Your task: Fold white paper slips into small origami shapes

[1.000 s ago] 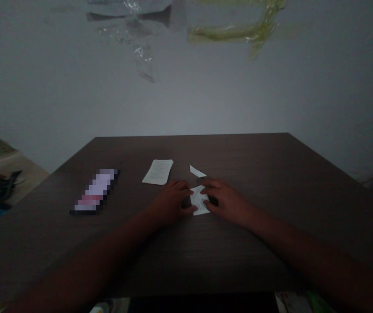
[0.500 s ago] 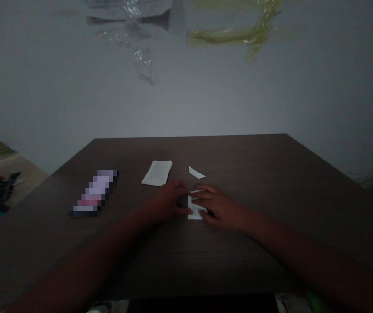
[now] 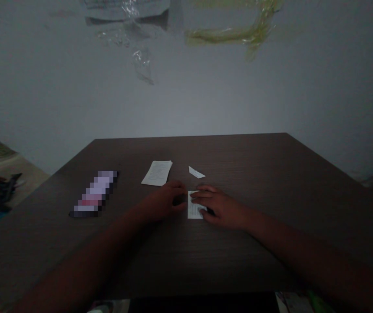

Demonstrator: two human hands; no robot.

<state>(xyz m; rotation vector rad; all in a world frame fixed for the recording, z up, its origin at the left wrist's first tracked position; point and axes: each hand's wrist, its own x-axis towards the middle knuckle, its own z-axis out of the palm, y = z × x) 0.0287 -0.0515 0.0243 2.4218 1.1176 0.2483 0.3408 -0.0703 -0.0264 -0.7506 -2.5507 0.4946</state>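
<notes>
A small sheet of printed paper (image 3: pixel 195 211) lies flat on the dark wooden table (image 3: pixel 254 165). My right hand (image 3: pixel 220 206) rests over its right side with the fingers spread, covering part of the print. Just off the paper's left edge is my left hand (image 3: pixel 168 201), its thumb and fingers apart and nothing between them. Beyond my hands lies a small folded piece of white paper (image 3: pixel 196 172). A stack of printed sheets (image 3: pixel 157 173) sits past my left hand.
A phone (image 3: pixel 95 193), its screen blurred out, lies on the left of the table. Behind the table rises a pale wall (image 3: pixel 225 95) with clear plastic and yellow tape (image 3: pixel 225 37) stuck on it. Assorted items lie on the floor at the far left.
My left hand has drawn slightly left, off the edge of the printed paper. My right hand stays on the paper almost unmoved.
</notes>
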